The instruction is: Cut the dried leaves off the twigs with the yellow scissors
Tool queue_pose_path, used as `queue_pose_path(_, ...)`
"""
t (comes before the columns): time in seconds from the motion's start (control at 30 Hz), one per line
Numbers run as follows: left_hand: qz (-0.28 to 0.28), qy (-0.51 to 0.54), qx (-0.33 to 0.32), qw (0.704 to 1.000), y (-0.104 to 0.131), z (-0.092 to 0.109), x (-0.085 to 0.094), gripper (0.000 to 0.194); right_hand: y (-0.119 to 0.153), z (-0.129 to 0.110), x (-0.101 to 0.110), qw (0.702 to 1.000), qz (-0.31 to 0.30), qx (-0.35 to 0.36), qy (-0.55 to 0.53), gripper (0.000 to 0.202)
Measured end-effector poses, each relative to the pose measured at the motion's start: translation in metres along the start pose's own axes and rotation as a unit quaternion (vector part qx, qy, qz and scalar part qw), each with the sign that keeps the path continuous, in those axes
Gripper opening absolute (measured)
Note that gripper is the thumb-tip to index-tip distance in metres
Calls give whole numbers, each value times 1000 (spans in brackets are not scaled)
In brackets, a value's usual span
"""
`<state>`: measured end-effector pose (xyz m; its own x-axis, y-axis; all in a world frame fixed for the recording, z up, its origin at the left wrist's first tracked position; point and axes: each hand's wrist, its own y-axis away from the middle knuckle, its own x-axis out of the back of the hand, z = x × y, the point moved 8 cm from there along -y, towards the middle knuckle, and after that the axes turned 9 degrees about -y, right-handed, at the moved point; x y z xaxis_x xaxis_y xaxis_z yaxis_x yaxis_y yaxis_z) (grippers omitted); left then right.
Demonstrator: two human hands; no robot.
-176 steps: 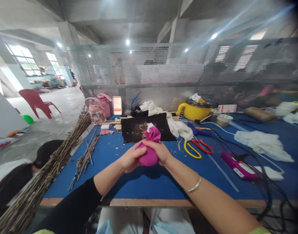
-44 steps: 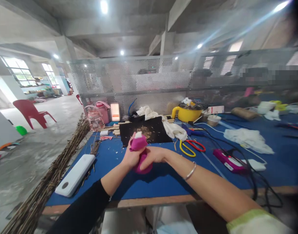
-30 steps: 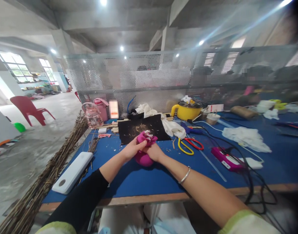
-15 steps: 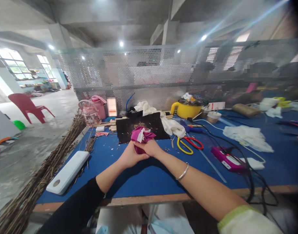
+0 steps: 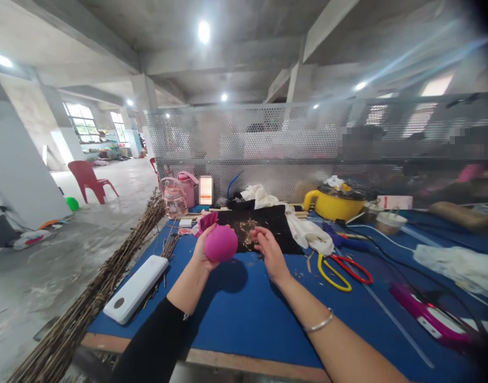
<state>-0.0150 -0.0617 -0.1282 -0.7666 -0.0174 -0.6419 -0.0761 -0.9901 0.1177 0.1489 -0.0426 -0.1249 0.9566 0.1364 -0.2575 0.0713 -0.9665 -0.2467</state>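
A round magenta cloth bundle point(image 5: 220, 243), its smooth bulge facing me and its gathered cloth end pointing away to the left, rests in my left hand point(image 5: 204, 249). The fingers of that hand wrap round its left side. My right hand point(image 5: 269, 252) is apart from the bundle, over the near edge of a black cloth point(image 5: 268, 221) strewn with plant scraps. Its fingers are curled with the tips near each other; whether anything small is between them I cannot make out.
Scissors with yellow and red handles point(image 5: 335, 271) lie right of my right hand. A white power bank-like block point(image 5: 136, 290) and a bundle of dry twigs point(image 5: 104, 282) are at left. A yellow pot point(image 5: 335, 205), white cloth point(image 5: 311, 234) and a magenta device with cables point(image 5: 431, 316) stand farther right.
Both hands were together on the bundle; my right hand has let go and moved right. The bundle has turned, showing its smooth round side. The view has shifted left and up.
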Motion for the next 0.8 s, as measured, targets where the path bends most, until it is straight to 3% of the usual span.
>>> queue_pose_path(0.13,6,60,-24,998,-1,2,2,19,7,24,4,999,-1,-19,48,44)
queue_pose_path(0.3,30,86,-28,995,3,0,14,22,23,18,-25,987,-86,17,137,31)
queue_pose_path(0.43,54,117,-59,990,2,12,26,26,24,11,-36,934,-170,66,308,19)
queue_pose_path(0.53,161,29,-88,983,0,37,55,23,9,7,-17,890,-197,70,405,14)
queue_pose_path(0.6,291,-82,-156,941,6,66,84,27,-3,3,2,886,-184,63,421,15)
queue_pose_path(0.67,389,-208,-247,863,14,95,102,31,-10,-1,20,891,-159,60,420,19)
queue_pose_path(0.73,421,-327,-299,791,14,108,106,31,-11,-1,30,897,-133,60,416,23)
queue_pose_path(0.8,413,-403,-306,757,5,105,106,31,-7,2,32,904,-124,61,405,24)
